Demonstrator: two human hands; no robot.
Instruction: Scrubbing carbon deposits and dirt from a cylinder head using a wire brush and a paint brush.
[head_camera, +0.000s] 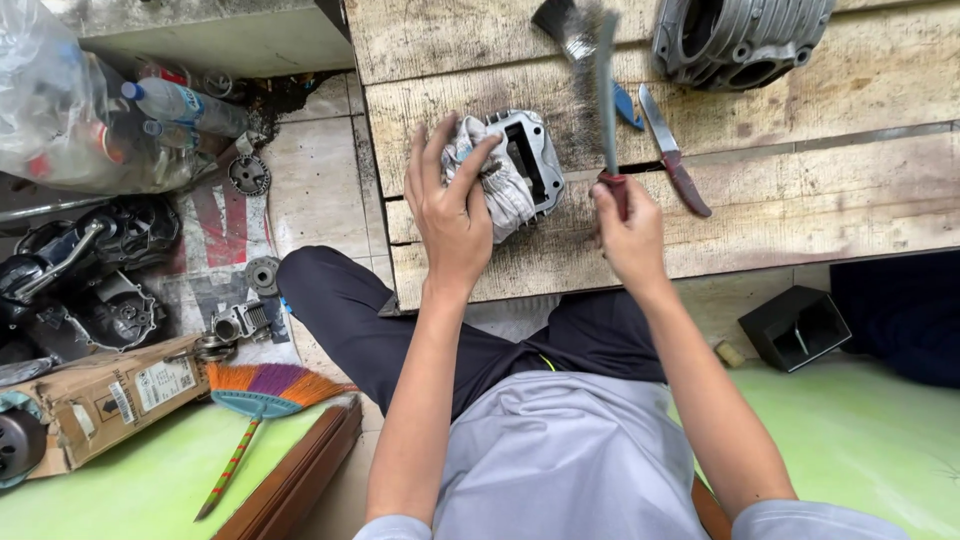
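From above, I see my left hand (452, 205) pressing a white rag (500, 180) onto a metal engine part (530, 160), its grip clenched around both, on the near edge of the wooden counter (800, 190). My right hand (628, 235) has its grip closed on the red handle of a wire brush (600, 70), bristles pointing far. A knife (675, 150) lies just right of the brush. I judge that the part, sitting so near the edge, could slide off under pressure, and the bristles could scrape my left fingers.
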